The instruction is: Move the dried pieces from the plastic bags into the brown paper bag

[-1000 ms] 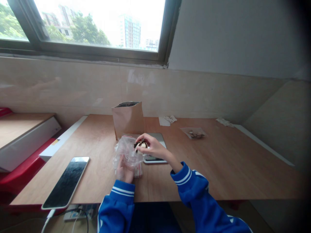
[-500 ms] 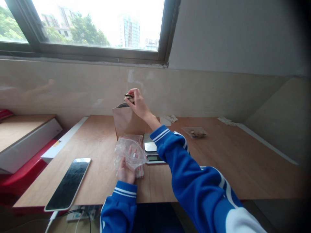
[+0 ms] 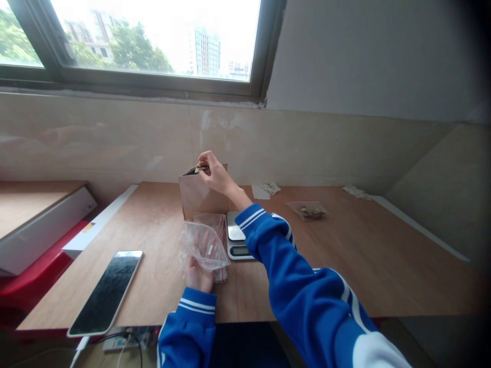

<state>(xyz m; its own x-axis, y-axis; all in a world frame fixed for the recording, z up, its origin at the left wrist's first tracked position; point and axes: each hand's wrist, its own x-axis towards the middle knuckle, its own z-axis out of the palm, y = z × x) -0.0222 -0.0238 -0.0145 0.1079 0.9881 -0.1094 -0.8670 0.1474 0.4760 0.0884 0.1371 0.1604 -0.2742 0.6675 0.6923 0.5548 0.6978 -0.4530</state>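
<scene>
My right hand (image 3: pixel 213 172) reaches forward to the open top of a brown paper bag (image 3: pixel 194 197) standing on the wooden table (image 3: pixel 345 255). Its fingers are pinched on a small dark piece at the bag's mouth. My left hand (image 3: pixel 198 266) rests on the table near the front edge and holds a crumpled clear plastic bag (image 3: pixel 203 245). Under it lies a stack of flat clear bags with red trim (image 3: pixel 215 222). A small digital scale (image 3: pixel 238 237) sits just right of them, partly covered by my right sleeve.
A phone (image 3: pixel 105 291) lies face up at the table's front left, with cables below the edge. A small clear bag holding dark bits (image 3: pixel 309 209) and paper scraps (image 3: pixel 264 190) lie farther back. A white box (image 3: pixel 42 225) on a red object stands at the left.
My right hand carried a small dark piece from the clear plastic bag up to the paper bag and has now dropped slightly to its mouth. The left hand stayed on the plastic bag.
</scene>
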